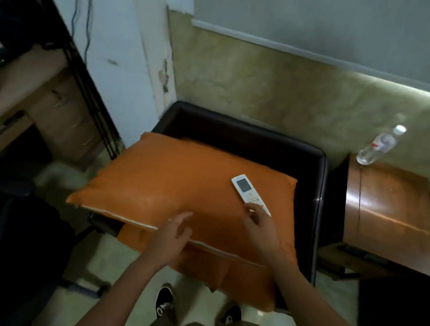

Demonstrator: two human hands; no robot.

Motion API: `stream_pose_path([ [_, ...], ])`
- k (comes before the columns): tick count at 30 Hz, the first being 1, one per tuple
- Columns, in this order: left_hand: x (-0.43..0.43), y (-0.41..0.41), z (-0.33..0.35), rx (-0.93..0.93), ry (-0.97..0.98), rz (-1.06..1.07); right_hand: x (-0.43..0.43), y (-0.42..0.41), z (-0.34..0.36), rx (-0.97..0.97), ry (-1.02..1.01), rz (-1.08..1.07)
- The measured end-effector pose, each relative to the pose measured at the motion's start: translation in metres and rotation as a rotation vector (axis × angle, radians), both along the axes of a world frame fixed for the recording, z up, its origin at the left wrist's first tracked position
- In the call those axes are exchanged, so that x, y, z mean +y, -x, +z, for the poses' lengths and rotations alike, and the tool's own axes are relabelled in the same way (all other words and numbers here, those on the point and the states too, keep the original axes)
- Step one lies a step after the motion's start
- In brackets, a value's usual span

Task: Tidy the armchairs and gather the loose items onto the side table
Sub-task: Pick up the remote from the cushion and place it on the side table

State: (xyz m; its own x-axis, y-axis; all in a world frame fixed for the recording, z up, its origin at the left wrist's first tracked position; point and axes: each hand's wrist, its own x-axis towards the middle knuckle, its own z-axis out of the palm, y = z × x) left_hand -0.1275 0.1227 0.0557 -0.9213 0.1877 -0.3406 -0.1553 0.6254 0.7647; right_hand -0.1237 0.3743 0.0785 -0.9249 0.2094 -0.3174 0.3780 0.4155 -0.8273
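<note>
Black shoes (166, 302) with white soles stand on the pale floor at the bottom of the head view, just in front of the armchair; a white mark shows on each, too blurred to read. Left hand (172, 236) hovers over the near edge of the orange cushion (170, 186), fingers loosely spread, palm turned inward, holding nothing. Right hand (261, 230) reaches farther in, fingertips touching the near end of the white remote (249, 192); whether it has a grip yet I cannot tell. Remote lies flat on the right part of the upper cushion, screen end pointing away from the person; small grey display visible, button legends illegible. Upper cushion sits askew on a second orange cushion (232, 275), overhanging the left side of the dark armchair (317, 184); white piping runs along its near seam. Right of the armchair, just beside its arm: wooden side desk (386, 212), glossy top. Clear plastic bottle (378, 145) with white cap stands at the desk's far left corner, against the wall; label white with a red mark, text unreadable. Left side of view: wooden furniture (56, 109) with drawers and cables (83, 6) hanging down the white wall. Dark chair (24, 254) stands at lower left, well apart from the remote.
</note>
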Motion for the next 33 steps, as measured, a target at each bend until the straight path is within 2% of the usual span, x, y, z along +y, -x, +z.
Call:
stream_pose_path([
  [3, 0.008, 0.033, 0.011, 0.083, 0.062, -0.115, 0.005, 0.011, 0.007, -0.001, -0.097, -0.096],
  [5, 0.012, 0.053, 0.014, 0.125, 0.11, -0.19, 0.01, 0.019, 0.001, -0.024, -0.28, -0.13],
  [7, 0.016, 0.076, 0.011, 0.142, 0.195, -0.287, 0.014, 0.027, -0.011, -0.116, -0.412, -0.074],
  [10, 0.023, 0.111, -0.001, 0.138, 0.357, -0.407, 0.016, 0.036, -0.03, -0.283, -0.415, -0.009],
  [12, 0.029, 0.13, -0.013, 0.135, 0.44, -0.454, 0.015, 0.037, -0.044, -0.319, -0.4, 0.014],
  [16, 0.038, 0.147, -0.038, 0.068, 0.529, -0.518, 0.015, 0.036, -0.068, -0.251, -0.481, -0.026],
  [18, 0.036, 0.143, -0.049, 0.101, 0.565, -0.535, 0.015, 0.035, -0.075, -0.181, -0.505, -0.084],
  [22, 0.029, 0.135, -0.062, 0.229, 0.592, -0.522, 0.013, 0.031, -0.087, -0.113, -0.46, -0.125],
  [25, 0.021, 0.124, -0.066, 0.277, 0.589, -0.536, 0.005, 0.02, -0.089, -0.13, -0.4, -0.168],
  [33, 0.007, 0.103, -0.063, 0.263, 0.534, -0.599, -0.023, -0.012, -0.086, -0.204, -0.242, -0.302],
])
